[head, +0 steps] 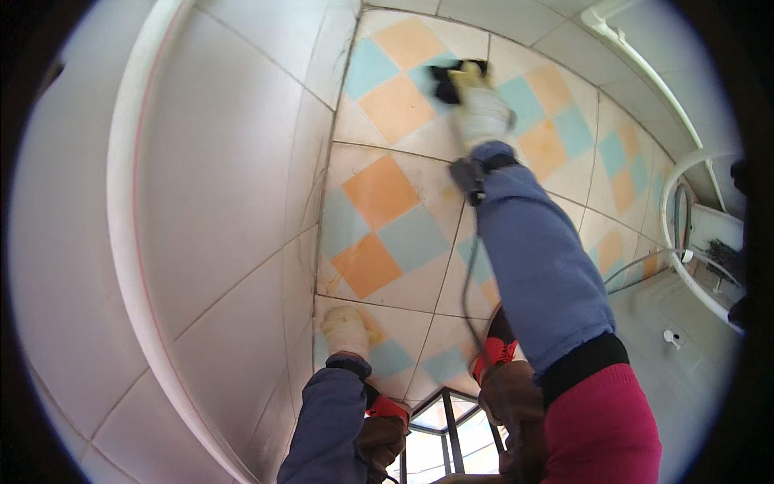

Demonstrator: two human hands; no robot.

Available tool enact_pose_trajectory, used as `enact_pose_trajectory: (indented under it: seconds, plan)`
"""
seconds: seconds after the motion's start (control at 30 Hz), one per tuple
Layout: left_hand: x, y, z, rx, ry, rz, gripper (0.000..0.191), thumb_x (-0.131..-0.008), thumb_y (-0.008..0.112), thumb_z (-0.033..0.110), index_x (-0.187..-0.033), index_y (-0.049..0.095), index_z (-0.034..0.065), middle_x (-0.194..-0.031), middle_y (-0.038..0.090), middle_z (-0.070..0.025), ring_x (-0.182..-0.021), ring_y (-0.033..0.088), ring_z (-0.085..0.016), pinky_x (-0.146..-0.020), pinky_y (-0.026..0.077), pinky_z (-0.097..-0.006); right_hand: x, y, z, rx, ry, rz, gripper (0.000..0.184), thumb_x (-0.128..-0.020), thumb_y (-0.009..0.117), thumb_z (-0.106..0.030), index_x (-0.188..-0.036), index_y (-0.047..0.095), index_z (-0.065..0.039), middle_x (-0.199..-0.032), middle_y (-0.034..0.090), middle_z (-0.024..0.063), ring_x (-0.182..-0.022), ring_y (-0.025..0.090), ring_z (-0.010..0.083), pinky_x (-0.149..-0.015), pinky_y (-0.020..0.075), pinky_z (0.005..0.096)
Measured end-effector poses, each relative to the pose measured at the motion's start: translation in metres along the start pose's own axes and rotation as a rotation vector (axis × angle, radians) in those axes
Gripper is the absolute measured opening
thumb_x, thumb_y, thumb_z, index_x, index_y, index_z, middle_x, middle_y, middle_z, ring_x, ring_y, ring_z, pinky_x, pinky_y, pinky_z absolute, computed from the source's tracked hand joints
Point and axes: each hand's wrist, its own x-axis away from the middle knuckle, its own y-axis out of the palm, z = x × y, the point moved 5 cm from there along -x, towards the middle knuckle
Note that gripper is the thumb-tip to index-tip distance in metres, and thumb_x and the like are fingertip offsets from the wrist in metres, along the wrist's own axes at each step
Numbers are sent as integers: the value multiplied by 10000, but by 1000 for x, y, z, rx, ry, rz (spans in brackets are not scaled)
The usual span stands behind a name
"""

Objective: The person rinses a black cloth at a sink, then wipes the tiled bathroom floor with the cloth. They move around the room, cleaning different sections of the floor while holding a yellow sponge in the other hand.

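My right hand (481,112), in a pale work glove, reaches far forward over the tiled floor (387,187). It grips a dark black object (446,83), too blurred to tell whether it is a cloth or a brush. The object appears to be against the floor tiles. My left hand (346,331), gloved as well, is low beside the left wall, over the floor near my foot. Its fingers point away from the camera, so whether they are curled or hold anything is hidden. A small dark device (467,176) sits at my right wrist, and a thin cable (467,284) runs back from it.
A white-tiled wall (230,151) rises close on the left, with a white pipe (121,151) along it. At right are a grey-white surface (659,357), a white curved pipe (665,199) and a grey hose (682,212). Below me are red shoes (497,357) and a black metal frame (450,423).
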Motion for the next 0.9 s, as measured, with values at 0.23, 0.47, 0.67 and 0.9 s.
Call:
enact_pose_trajectory:
  seconds: [0.23, 0.47, 0.67, 0.9]
  plan:
    - [-5, 18, -1, 88, -102, -111, 247, -666, 849, 288, -824, 736, 134, -876, 738, -115, -899, 717, -307, -761, 554, -451, 68, -52, 165, 244, 678, 133, 438, -899, 600, -178, -1332, 613, -111, -1263, 673, 194, -1142, 654, 396, -1038, 495, 471]
    - [-4, 15, -4, 193, -62, -167, 287, -613, 881, 272, -822, 760, 117, -880, 748, -135, -871, 731, -325, -762, 571, -452, 95, -29, 76, -36, 386, -38, 408, -779, 641, -22, -1184, 684, -54, -1042, 709, 214, -986, 684, 398, -841, 548, 482]
    - [-5, 13, -7, 246, -79, -178, 407, -534, 935, 327, -815, 762, 88, -898, 749, -164, -851, 737, -337, -753, 583, -466, 190, -21, -116, -257, -586, -406, 353, -882, 615, -101, -1224, 691, -145, -1387, 640, 83, -1227, 606, 361, -1000, 522, 482]
    - [-4, 35, -14, 271, -119, -314, 480, -540, 963, 383, -851, 753, 83, -923, 731, -175, -880, 720, -339, -792, 580, -444, 97, 12, -106, -178, -497, -380, 384, -884, 578, -52, -1232, 675, -181, -1458, 584, 8, -1150, 641, 282, -921, 554, 390]
